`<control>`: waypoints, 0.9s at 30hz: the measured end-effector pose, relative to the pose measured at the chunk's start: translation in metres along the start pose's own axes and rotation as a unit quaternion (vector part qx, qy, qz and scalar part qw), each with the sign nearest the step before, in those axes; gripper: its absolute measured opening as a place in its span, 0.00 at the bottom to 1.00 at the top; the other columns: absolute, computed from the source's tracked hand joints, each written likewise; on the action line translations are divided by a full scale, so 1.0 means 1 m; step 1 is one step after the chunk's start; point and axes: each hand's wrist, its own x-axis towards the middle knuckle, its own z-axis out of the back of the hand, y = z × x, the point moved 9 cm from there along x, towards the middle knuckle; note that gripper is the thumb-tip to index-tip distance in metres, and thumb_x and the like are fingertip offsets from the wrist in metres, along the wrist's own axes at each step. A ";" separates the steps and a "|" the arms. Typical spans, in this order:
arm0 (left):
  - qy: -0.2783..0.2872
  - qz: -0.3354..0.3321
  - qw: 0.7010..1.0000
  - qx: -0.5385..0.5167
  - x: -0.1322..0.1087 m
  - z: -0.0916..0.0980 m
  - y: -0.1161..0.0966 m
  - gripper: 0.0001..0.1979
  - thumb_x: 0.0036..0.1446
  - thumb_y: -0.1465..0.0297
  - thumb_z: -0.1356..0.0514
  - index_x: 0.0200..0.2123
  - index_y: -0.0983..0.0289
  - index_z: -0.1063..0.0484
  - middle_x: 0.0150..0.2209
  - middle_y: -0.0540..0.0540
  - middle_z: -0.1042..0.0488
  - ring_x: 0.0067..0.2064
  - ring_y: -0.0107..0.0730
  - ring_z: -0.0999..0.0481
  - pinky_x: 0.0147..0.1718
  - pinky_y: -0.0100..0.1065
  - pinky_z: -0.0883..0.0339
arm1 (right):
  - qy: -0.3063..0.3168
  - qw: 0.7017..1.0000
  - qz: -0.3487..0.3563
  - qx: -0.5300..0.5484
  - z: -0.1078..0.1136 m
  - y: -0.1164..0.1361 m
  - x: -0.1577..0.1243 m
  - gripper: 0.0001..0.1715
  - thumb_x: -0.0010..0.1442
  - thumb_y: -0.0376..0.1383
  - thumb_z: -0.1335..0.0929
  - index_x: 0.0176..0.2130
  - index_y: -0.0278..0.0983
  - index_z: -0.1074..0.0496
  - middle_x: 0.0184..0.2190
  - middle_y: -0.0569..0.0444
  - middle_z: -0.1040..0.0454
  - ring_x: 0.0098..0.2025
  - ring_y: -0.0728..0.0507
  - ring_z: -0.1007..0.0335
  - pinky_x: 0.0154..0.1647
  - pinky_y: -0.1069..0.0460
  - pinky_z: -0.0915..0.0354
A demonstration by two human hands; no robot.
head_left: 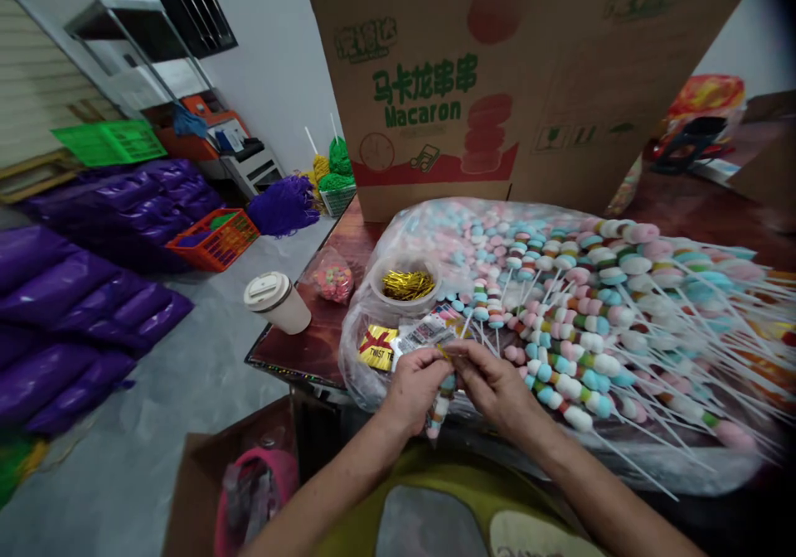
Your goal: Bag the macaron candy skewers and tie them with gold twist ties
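Close to the table's front edge, my left hand (410, 387) is closed around a wrapped marshmallow skewer (440, 408), its candy end pointing down and its white stick upward. A thin gold twist tie (442, 351) shows at the top of the wrapper, between my fingertips. My right hand (492, 381) pinches that tie, its fingertips meeting those of the left. Just beyond the hands lie a printed packet (429, 331) and a yellow "TWIST TE" label (376, 347). Behind them stands a clear bowl (378, 290) of gold twist ties (407, 284).
Many skewers (578, 366) lie on plastic at the right, sticks pointing right. A large Macaron carton (423, 35) stands behind. On the left are a lidded cup (278, 302) and a bag of small candies (334, 278). Below is an open carton (202, 491) with a pink bin (283, 470).
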 end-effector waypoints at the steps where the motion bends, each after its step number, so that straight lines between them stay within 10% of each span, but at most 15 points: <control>1: 0.009 -0.006 1.000 0.024 -0.001 -0.001 0.000 0.08 0.42 0.67 0.37 0.23 0.68 0.29 0.18 0.47 0.34 0.19 0.20 0.39 0.21 0.25 0.45 | 0.003 1.000 -0.010 0.005 -0.004 -0.005 -0.001 0.13 0.62 0.41 0.42 0.41 0.38 0.34 0.23 0.58 0.39 0.24 0.50 0.43 0.25 0.55 0.43; 5: 0.016 -0.036 0.993 0.113 -0.002 0.002 -0.004 0.11 0.47 0.64 0.40 0.23 0.67 0.28 0.17 0.47 0.37 0.19 0.20 0.43 0.20 0.25 0.49 | 0.021 0.999 -0.013 -0.027 -0.008 -0.010 -0.007 0.22 0.63 0.39 0.44 0.55 0.37 0.43 0.24 0.58 0.38 0.22 0.50 0.42 0.21 0.55 0.43; 13: 0.109 -0.170 0.961 0.189 -0.014 -0.013 -0.031 0.10 0.49 0.64 0.40 0.29 0.65 0.23 0.30 0.54 0.28 0.37 0.32 0.32 0.41 0.29 0.40 | -0.100 0.976 0.048 -0.189 0.004 0.003 -0.008 0.21 0.59 0.34 0.43 0.53 0.36 0.43 0.32 0.48 0.28 0.32 0.43 0.29 0.33 0.50 0.35; 20: 0.043 -0.028 0.998 0.028 -0.007 0.002 0.002 0.17 0.45 0.56 0.37 0.22 0.66 0.32 0.15 0.45 0.40 0.15 0.18 0.47 0.14 0.25 0.52 | -0.177 0.979 0.001 -0.099 0.016 -0.009 -0.020 0.16 0.59 0.41 0.37 0.45 0.37 0.40 0.28 0.52 0.29 0.28 0.45 0.32 0.28 0.52 0.35; 27: 0.225 0.179 0.954 -0.083 -0.024 -0.023 0.021 0.21 0.26 0.62 0.28 0.21 0.68 0.31 0.16 0.49 0.32 0.17 0.25 0.33 0.19 0.29 0.40 | 0.103 0.975 0.171 -0.100 0.002 0.053 -0.020 0.17 0.64 0.38 0.41 0.26 0.38 0.33 0.22 0.54 0.33 0.26 0.49 0.37 0.28 0.54 0.40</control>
